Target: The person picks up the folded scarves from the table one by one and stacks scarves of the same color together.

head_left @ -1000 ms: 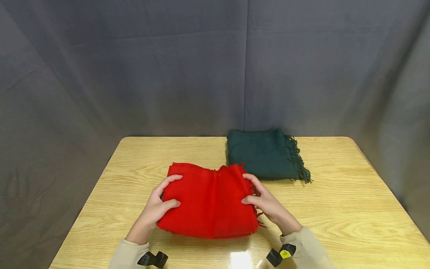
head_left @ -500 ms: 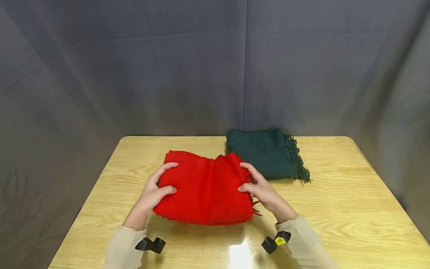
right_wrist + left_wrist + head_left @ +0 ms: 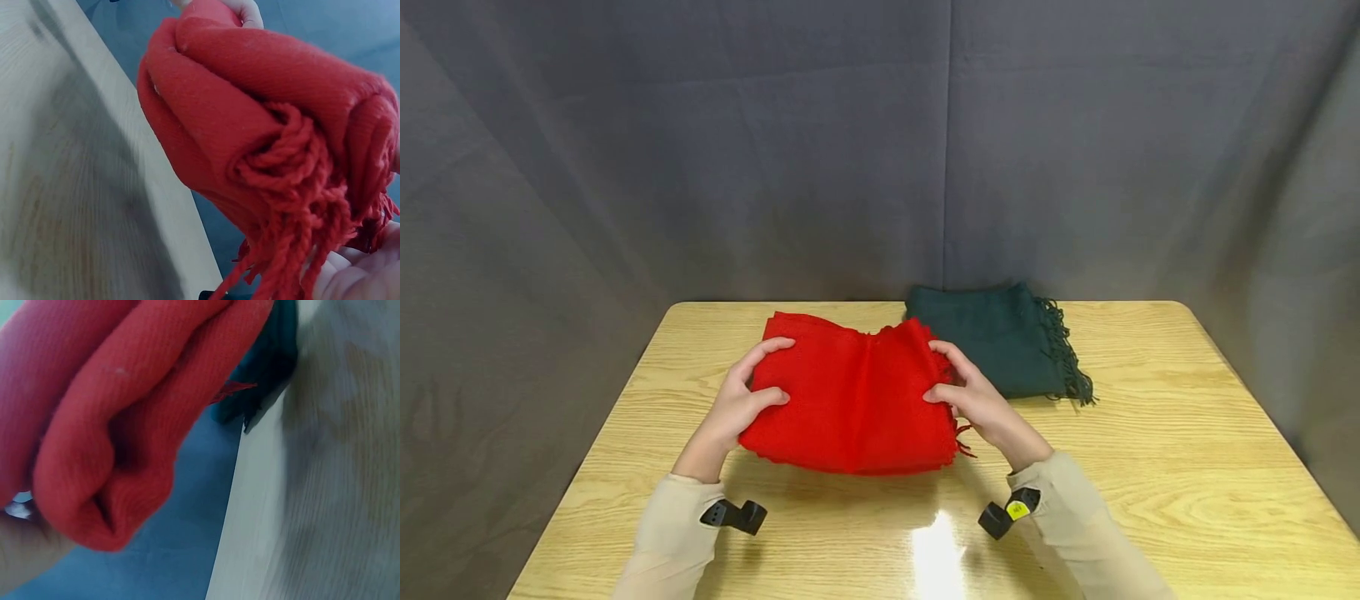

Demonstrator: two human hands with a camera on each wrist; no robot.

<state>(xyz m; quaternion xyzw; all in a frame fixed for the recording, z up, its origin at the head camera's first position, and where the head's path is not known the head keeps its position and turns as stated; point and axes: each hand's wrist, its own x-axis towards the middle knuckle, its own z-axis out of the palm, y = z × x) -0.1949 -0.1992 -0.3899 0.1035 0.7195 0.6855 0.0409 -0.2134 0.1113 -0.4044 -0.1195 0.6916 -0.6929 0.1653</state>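
A folded red scarf [image 3: 857, 400] is held up above the table between both hands, its middle creased downward. My left hand [image 3: 741, 404] grips its left end, thumb and forefinger showing on top. At the fringed right end, my right hand [image 3: 977, 400] grips it in the same way. From the left wrist view, thick rolled folds of the scarf [image 3: 144, 406] hang over the table. Twisted red tassels dangle from the scarf [image 3: 250, 100] in the right wrist view, with part of the right palm [image 3: 362, 269] under them.
Behind the red scarf, a folded dark green scarf [image 3: 1000, 342] lies at the back of the wooden table [image 3: 1165, 467], fringe toward the right. A grey cloth backdrop [image 3: 820, 167] surrounds the table's back and sides.
Both hands have moved the red scarf up in the head view, toward the back edge and slightly left. The grip looks the same, and the green scarf has stayed put.
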